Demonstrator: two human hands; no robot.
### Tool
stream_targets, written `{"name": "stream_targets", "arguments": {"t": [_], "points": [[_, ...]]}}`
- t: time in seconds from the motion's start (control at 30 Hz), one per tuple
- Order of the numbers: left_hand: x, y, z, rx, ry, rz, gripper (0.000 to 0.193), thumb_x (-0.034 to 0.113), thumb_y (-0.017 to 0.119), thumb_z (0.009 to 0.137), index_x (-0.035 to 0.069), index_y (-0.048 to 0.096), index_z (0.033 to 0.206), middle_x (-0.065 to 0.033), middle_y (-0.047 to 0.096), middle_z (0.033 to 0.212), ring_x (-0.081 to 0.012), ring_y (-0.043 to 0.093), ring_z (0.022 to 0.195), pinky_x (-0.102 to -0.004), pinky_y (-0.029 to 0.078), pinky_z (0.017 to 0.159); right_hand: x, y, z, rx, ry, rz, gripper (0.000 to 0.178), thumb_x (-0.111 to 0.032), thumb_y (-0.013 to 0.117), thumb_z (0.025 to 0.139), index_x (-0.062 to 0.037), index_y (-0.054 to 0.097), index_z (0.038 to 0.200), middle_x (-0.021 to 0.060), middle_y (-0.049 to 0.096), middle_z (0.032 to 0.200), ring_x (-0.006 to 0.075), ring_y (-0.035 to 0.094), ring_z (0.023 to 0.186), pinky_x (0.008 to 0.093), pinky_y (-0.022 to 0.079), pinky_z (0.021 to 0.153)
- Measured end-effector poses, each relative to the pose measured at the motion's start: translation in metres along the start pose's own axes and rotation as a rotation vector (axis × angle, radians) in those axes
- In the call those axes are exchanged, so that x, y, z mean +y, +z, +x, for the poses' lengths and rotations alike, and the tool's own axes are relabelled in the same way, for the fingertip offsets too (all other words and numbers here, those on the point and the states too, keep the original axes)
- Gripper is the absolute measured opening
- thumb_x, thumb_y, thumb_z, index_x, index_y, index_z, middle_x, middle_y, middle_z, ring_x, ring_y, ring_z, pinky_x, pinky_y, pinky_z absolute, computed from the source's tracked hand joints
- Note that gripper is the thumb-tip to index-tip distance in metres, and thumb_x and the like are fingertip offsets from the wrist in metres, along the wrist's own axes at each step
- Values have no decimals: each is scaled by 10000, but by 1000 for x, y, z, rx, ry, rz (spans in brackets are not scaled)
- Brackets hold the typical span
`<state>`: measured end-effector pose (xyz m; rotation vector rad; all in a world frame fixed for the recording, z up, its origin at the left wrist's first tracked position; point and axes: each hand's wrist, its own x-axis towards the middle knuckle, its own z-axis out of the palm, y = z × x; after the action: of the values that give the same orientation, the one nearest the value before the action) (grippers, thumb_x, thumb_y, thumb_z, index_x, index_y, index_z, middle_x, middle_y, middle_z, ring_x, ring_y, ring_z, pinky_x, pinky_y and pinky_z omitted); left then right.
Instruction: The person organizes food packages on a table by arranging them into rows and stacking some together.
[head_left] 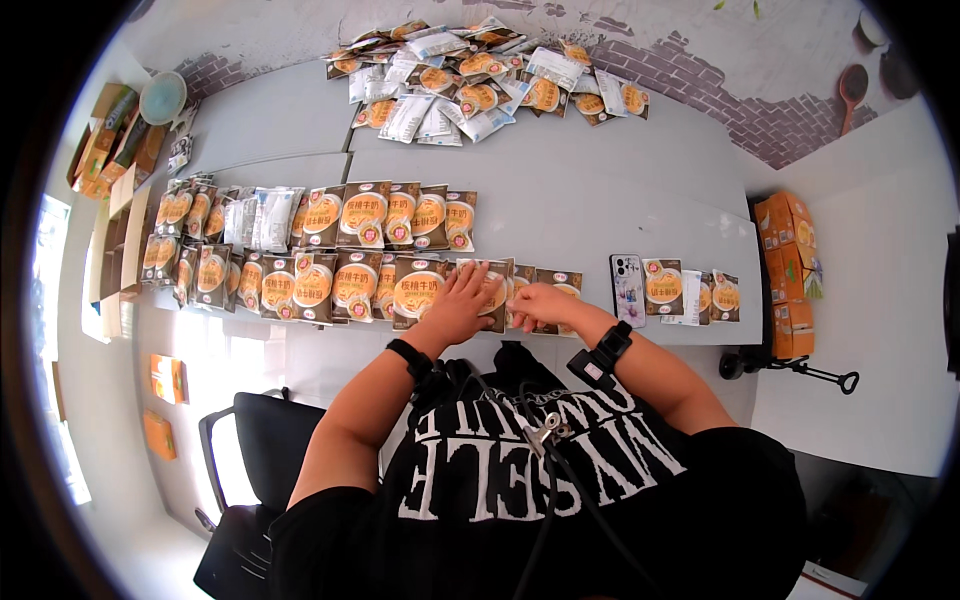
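Has L hand [461,303] laid palm-down on front row of packets, fingers spread & pointing away from body. Under those fingers: brown packet [500,318] w/ orange bowl pic, partly covered, its near R part showing. Overlaps R side of next brown packet [415,290] in view; can't tell if touching it.

Has R hand [541,303] just beside L hand, fingers curled in, tips down by R edge of covered packet. Can't tell whether pinching that edge or only touching; too small & partly hidden. Behind R knuckles: another packet [565,281], same kind, R end of front row.

Wears dark band [412,357] on L wrist, dark strapped gadget [604,350] on R.

On table [600,190], to L of hands: rest of front row, overlapping, running far L. Behind that: back row [362,213], roughly parallel, w/ some white backs showing nr the middle. To R of R hand, apart: phone [628,290], patterned back up, then small group of packets [663,287] just beside. At far side, well apart from hands: jumbled heap of packets [480,80], mix of brown fronts & white backs. Off table: cardboard box [125,235] L, orange boxes [790,260] R, black chair [275,450] nr L elbow.
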<state>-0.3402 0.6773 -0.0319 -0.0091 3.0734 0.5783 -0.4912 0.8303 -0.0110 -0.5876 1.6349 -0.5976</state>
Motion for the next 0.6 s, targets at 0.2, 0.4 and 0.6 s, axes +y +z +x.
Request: {"name": "stream_targets", "arguments": {"t": [0.2,0.4,0.6], "points": [[-1,-2,6,-95,-19,-51,792,318,687,734,185,281,1400,-161,187,1466,-364,193,1345,-490,241,1061,5,-41,-1,52,-88,453,273,-306,504,911,-58,570,1006,49,645,917,78,601,707,196,435,579],[-28,-39,42,-318,-197,-567,626,312,646,806,119,393,1345,-187,397,1348,-324,360,1267,-418,336,1008,-12,-110,10,51,-145,715,250,-233,493,928,-29,549,1062,44,628,935,77,587,749,200,483,631],[-106,-86,121,65,-525,-1331,429,230,543,905,-15,451,1244,-134,560,1144,-203,542,1062,-313,434,914,-55,-193,62,92,-174,1046,208,-206,506,917,-37,555,1030,56,628,941,109,592,796,215,484,643]]}}
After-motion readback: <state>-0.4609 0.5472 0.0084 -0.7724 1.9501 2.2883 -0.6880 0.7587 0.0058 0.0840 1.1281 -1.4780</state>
